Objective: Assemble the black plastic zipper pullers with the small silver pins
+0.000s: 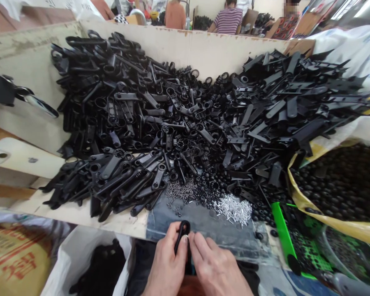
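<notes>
My left hand (pixel 169 259) grips a black plastic part with a looped end (pixel 183 228), thumb on one side and fingers on the other. The loop points up and away from me. Against its right side, my right hand (pixel 214 261) has its fingers pressed together; whatever they pinch is hidden. Both hands are at the table's front edge. Just beyond them lie a heap of small silver pins (pixel 234 209), a patch of small dark grey pieces (pixel 181 191) and some small black round pieces (pixel 205 189).
Black handle-like parts (pixel 123 176) lie heaped to the left, flat black pieces (pixel 283 102) to the right. A yellow-edged bag of black balls (pixel 339 181) and a green basket (pixel 282 232) stand right. Below left is a white sack (pixel 66 257). A phone (pixel 27 158) leans left. People sit behind the board.
</notes>
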Available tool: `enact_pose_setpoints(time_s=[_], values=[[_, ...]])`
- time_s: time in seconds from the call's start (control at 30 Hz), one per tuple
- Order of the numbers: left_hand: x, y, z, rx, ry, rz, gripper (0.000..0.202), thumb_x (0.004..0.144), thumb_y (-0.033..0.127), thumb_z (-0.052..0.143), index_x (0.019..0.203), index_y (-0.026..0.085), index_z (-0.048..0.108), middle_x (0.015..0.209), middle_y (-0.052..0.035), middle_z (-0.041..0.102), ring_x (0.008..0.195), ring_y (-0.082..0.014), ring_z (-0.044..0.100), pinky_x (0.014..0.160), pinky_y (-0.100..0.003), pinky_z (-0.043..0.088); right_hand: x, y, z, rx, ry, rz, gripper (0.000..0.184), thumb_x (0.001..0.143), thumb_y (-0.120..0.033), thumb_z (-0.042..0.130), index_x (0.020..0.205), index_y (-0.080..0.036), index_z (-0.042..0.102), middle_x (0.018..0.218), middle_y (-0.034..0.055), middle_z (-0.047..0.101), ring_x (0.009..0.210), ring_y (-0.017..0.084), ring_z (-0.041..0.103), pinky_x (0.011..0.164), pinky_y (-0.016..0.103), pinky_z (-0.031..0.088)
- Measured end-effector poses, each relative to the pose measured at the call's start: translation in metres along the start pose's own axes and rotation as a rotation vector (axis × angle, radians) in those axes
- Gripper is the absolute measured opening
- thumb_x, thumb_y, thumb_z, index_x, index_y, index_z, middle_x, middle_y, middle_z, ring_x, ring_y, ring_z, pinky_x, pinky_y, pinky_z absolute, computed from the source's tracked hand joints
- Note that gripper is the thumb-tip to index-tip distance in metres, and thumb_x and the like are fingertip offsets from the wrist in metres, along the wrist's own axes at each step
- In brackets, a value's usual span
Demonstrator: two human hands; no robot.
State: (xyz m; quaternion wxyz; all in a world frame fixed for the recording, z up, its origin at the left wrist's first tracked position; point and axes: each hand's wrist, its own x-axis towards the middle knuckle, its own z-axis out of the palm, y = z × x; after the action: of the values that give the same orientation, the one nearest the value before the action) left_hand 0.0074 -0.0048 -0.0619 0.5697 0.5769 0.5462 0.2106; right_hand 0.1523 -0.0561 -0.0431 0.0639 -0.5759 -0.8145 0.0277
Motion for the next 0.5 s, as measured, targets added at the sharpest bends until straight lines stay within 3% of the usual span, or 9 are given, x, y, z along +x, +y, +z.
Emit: enact_pose_setpoints(time_s=[0.1,0.23,0.4,0.5], values=[[0.003,0.007,-0.003,0.112,-0.058,0.03,0.018,0.092,0.033,0.051,0.101,0.024,0.064,0.084,-0.0069,0.078,0.08,-0.0259,0.073,0.071,-0.03,0.05,0.007,0.002,-0.01,0.0,-0.125,0.004,0.032,0.072,-0.001,0.068,0.102,-0.012,0.068,0.088,0.0086,0.073,0.063,0.021,0.07,0.045,0.026,0.052],[0.002,0.011,0.001,0.266,-0.007,0.105,0.016,0.087,0.029,0.054,0.096,0.027,0.067,0.077,-0.0052,0.078,0.071,-0.0271,0.074,0.067,-0.031,0.047,0.011,0.0,-0.014,-0.013,-0.267,0.108,0.028,0.073,-0.003,0.067,0.099,-0.012,0.07,0.089,0.0094,0.074,0.063,0.022,0.072,0.05,0.028,0.056],[-0.003,0.005,-0.001,0.317,0.057,0.187,0.013,0.088,0.031,0.058,0.096,0.031,0.068,0.072,-0.001,0.077,0.065,-0.0247,0.073,0.061,-0.028,0.046,0.002,-0.007,-0.021,-0.012,-0.188,0.156,0.041,0.071,0.0,0.062,0.111,-0.011,0.066,0.091,0.0097,0.073,0.062,0.023,0.074,0.045,0.028,0.052],[-0.002,0.007,-0.015,0.375,0.208,0.166,0.012,0.087,0.034,0.059,0.095,0.03,0.066,0.069,-0.0001,0.074,0.061,-0.0247,0.071,0.06,-0.028,0.043,-0.02,0.0,-0.032,0.067,-0.144,0.164,0.037,0.072,-0.001,0.06,0.106,-0.016,0.065,0.087,0.0067,0.072,0.059,0.021,0.073,0.041,0.025,0.046]])
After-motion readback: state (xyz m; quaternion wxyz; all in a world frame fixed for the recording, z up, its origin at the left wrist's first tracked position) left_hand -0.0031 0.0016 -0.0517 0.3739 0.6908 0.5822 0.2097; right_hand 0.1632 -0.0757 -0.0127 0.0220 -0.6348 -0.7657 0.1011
